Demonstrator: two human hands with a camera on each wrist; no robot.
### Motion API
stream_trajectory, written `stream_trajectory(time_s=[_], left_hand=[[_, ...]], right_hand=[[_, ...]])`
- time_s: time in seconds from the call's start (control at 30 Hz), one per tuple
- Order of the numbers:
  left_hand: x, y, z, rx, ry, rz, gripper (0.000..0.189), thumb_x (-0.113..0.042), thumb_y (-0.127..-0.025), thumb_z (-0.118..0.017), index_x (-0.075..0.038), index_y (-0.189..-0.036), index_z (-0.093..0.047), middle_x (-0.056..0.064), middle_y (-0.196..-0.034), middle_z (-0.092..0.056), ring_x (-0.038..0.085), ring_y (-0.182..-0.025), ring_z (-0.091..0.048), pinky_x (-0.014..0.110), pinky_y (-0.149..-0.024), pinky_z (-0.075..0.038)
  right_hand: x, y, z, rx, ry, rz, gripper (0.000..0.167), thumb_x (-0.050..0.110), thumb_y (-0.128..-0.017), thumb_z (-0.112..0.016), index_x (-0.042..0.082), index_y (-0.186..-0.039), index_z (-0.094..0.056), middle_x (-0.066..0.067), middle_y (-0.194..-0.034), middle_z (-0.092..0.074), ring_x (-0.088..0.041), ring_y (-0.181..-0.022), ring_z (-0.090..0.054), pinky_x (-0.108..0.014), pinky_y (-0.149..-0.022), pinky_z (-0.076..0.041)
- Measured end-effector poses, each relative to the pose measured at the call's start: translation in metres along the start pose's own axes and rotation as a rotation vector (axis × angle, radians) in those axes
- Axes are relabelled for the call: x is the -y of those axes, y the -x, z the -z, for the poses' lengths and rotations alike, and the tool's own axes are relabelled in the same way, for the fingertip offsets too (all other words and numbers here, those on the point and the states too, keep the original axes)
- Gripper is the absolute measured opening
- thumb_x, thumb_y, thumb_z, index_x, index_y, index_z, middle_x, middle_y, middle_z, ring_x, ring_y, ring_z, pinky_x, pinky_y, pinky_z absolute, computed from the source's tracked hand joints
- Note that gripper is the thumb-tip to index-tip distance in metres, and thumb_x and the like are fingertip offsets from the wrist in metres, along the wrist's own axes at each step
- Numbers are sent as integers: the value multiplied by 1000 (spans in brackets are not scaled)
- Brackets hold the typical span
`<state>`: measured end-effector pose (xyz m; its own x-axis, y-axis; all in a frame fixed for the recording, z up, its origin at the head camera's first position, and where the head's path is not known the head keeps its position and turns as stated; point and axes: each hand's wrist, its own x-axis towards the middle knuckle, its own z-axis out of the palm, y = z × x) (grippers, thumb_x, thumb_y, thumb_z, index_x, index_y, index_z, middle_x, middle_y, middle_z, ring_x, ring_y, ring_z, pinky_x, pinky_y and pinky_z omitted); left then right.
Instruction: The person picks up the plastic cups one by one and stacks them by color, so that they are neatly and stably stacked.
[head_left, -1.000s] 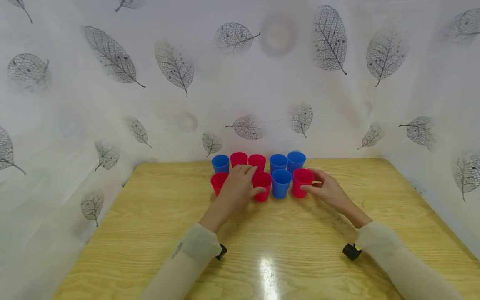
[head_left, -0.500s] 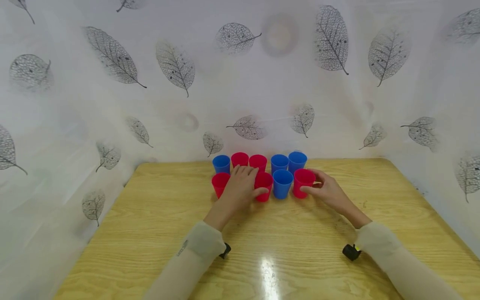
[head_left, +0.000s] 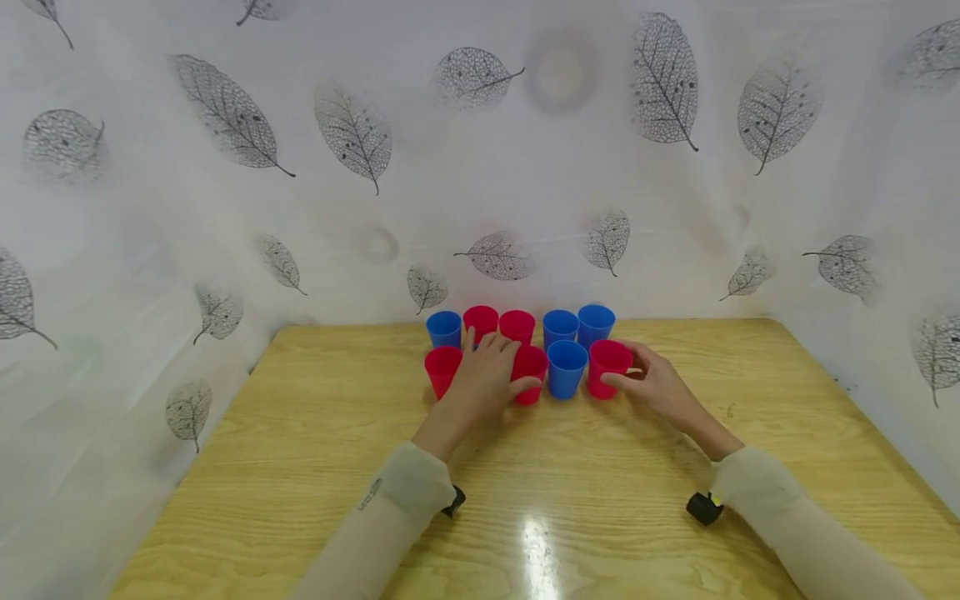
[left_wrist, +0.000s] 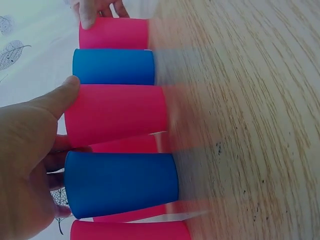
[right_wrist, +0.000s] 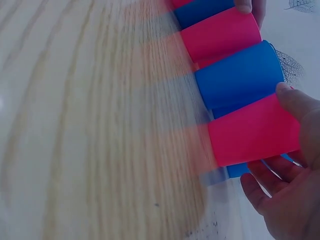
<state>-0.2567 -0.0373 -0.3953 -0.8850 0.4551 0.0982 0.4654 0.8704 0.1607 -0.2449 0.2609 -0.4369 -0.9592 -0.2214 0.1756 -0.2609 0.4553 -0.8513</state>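
Two rows of red and blue plastic cups stand upright at the table's far side. My left hand holds a red cup in the front row, thumb on its near side and fingers behind. Under that hand is a blue cup, mostly hidden in the head view but plain in the left wrist view. My right hand grips the red cup at the row's right end between thumb and fingers. Between the two held cups is a blue cup. Another red cup ends the row at left.
Behind them, the back row has a blue cup, two red cups and two more blue cups at right. A white leaf-patterned sheet hangs past the wooden table's far edge.
My left hand has shifted slightly right, and its fingers have spread, baring a bit of the blue cup beneath. My right hand stays at the end red cup. The cups keep their arrangement.
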Motion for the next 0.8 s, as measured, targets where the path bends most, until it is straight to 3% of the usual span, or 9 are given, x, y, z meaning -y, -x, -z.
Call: stream_trajectory(time_s=[0.3,0.53,0.67,0.8], left_hand=[[-8,2,5,-8,-78,-36,78,-64,-92,-67,-10,-146,-57,8,-150,-52,31,-152,-30,65,-124,-5],[-17,10,5,58,-154,-54,78,-65,-93,-63,-12,-150,-55,9,-158,-45,32,-155,-21,57,-126,0],[-20,17,5,36,-216,-64,79,-67,-92,-63,-11,-148,-56,8,-156,-47,30,-152,-30,53,-127,-14],[-22,23,6,-18,-267,-74,76,-68,-91,-63,-12,-142,-62,7,-148,-55,28,-140,-44,49,-120,-34]], right_hand=[[-2,10,3,32,2,17,58,16,-97,-74,-7,-144,-48,-22,-127,-63,-26,-105,-65,-17,-86,-55],[5,22,6,66,26,5,53,14,-95,-77,-9,-136,-52,-20,-121,-66,-25,-99,-67,-21,-80,-57],[6,28,5,70,12,1,53,10,-94,-77,-11,-134,-51,-21,-121,-65,-20,-96,-67,-22,-79,-58],[6,34,4,65,10,10,54,10,-93,-78,-11,-134,-49,-22,-121,-64,-20,-97,-66,-21,-80,-58]])
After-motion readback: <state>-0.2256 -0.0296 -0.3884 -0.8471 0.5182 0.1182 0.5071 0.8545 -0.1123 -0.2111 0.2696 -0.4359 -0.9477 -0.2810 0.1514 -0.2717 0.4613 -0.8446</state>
